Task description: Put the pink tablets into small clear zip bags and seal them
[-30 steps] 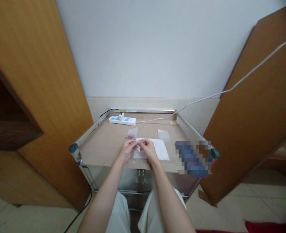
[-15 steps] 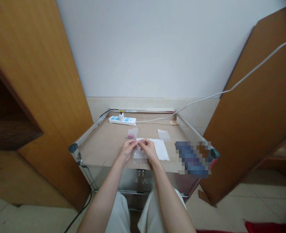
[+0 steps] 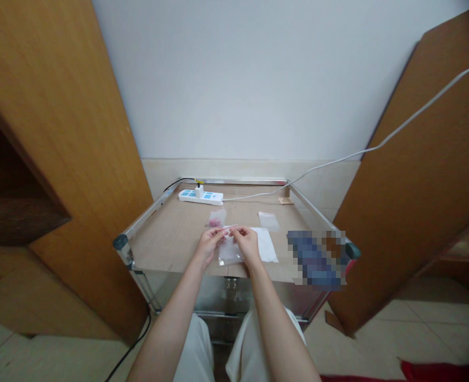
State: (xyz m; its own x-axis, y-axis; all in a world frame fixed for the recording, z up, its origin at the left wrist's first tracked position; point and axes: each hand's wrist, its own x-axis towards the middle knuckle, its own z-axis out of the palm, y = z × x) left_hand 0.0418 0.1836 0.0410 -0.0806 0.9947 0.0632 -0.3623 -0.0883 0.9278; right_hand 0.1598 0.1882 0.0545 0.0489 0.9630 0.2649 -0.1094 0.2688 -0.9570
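Observation:
Between my two hands is a clear zip-lock bag (image 3: 229, 253) with a reddish strip along its top edge. My left hand (image 3: 209, 245) pinches the strip at its left end, and my right hand (image 3: 245, 244) pinches it farther right. The bag hangs down toward me over a white sheet of paper (image 3: 267, 245); small things seem to lie at its bottom, too small to name. Just beyond my left hand lies another clear bag (image 3: 217, 218) holding pink bits. A flat clear bag (image 3: 268, 221) rests past the paper on the right.
A white power strip (image 3: 200, 197) with a plug in it sits at the back left, its white cable running off right. A small tan card (image 3: 286, 201) lies at the back right. Pixel blocks hide an item at the right edge. Metal rails (image 3: 142, 222) border the tabletop.
The clear bag between my hands has straightened, and its lower part shows more plainly. My right hand has shifted slightly right along the strip. The things on the table have not moved.

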